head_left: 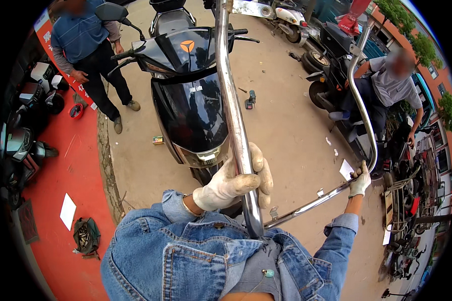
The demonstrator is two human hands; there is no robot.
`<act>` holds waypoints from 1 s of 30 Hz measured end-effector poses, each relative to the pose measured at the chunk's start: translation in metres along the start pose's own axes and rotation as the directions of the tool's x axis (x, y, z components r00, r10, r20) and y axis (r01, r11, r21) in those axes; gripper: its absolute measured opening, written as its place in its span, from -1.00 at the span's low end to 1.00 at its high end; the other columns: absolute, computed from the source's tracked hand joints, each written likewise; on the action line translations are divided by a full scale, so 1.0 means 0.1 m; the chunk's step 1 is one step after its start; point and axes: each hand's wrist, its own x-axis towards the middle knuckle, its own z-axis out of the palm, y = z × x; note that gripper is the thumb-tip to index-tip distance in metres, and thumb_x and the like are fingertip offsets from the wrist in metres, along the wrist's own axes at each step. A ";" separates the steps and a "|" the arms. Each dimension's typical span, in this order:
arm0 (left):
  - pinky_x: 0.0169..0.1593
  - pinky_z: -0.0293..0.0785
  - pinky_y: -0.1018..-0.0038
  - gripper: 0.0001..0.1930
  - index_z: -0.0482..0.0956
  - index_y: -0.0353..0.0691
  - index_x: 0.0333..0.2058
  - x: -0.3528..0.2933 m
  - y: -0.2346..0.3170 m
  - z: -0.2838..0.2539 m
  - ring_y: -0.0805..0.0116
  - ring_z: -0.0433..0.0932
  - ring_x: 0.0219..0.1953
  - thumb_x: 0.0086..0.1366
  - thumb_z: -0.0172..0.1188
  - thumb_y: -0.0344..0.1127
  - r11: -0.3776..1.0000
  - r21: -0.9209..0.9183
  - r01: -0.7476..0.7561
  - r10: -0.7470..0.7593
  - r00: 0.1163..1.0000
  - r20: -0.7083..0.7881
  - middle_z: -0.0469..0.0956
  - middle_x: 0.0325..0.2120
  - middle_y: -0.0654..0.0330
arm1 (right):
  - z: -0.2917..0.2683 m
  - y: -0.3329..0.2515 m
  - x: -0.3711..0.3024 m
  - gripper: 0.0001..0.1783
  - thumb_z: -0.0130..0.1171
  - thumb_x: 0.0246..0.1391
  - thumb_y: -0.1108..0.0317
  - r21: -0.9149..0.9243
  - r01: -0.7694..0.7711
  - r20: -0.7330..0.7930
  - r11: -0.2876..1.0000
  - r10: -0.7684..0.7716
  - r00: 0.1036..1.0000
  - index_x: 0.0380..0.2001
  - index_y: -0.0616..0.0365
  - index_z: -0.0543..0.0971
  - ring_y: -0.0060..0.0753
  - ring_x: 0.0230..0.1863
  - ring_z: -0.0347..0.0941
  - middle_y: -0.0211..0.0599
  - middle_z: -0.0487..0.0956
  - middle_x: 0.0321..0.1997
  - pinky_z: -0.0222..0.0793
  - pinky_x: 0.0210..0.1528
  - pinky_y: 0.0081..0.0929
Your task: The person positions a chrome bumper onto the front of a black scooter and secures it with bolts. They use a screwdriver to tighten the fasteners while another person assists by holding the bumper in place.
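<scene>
1. My left hand (230,186), in a soiled white glove, has its fingers wrapped round a bent, shiny metal tube frame (231,100), in front of the glossy black scooter (191,113).
2. My right hand (359,181), gloved alike, has its fingers closed on the same frame near a bend, right of the scooter.
3. Right of the scooter, a dark, teal-tinged cordless drill (250,100) lies on the ground.

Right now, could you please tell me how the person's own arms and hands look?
The left hand and right hand both wear off-white work gloves, tinged beige in places. The arms have faded blue denim sleeves, whose cuffs end short of the gloves.
</scene>
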 end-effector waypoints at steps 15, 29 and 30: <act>-0.09 0.50 0.21 -0.81 0.21 0.04 -0.18 2.05 -1.75 -0.36 0.13 0.53 -0.14 0.31 0.02 -0.21 0.979 -0.182 -0.087 0.056 0.984 -0.172 0.53 -0.26 0.05 | 1.40 0.84 3.58 -0.80 0.22 0.02 0.24 -0.457 -0.022 0.446 0.889 0.251 0.859 -0.58 0.00 0.46 -0.70 -0.83 0.05 -0.64 0.22 -0.77 0.16 -0.72 -0.65; 0.02 0.40 0.08 -0.70 0.28 0.02 -0.12 3.09 -2.80 -0.61 0.03 0.43 0.01 0.22 0.15 -0.19 0.878 -0.069 -0.473 0.366 0.758 -0.539 0.48 -0.12 0.04 | 3.15 2.15 4.45 -0.79 0.29 -0.09 0.35 -0.635 0.255 0.747 0.729 0.494 0.445 -0.60 0.09 0.44 -0.60 -0.84 0.15 -0.50 0.30 -0.76 0.20 -0.78 -0.52; 0.02 0.41 0.11 -0.70 0.26 0.03 -0.11 3.14 -2.79 -0.66 0.06 0.43 0.02 0.23 0.13 -0.20 0.871 -0.027 -0.491 0.400 0.739 -0.542 0.46 -0.09 0.03 | 3.30 2.20 4.33 -0.80 0.29 -0.10 0.36 -0.655 0.242 0.741 0.716 0.544 0.394 -0.59 0.11 0.45 -0.60 -0.84 0.16 -0.50 0.30 -0.76 0.22 -0.78 -0.52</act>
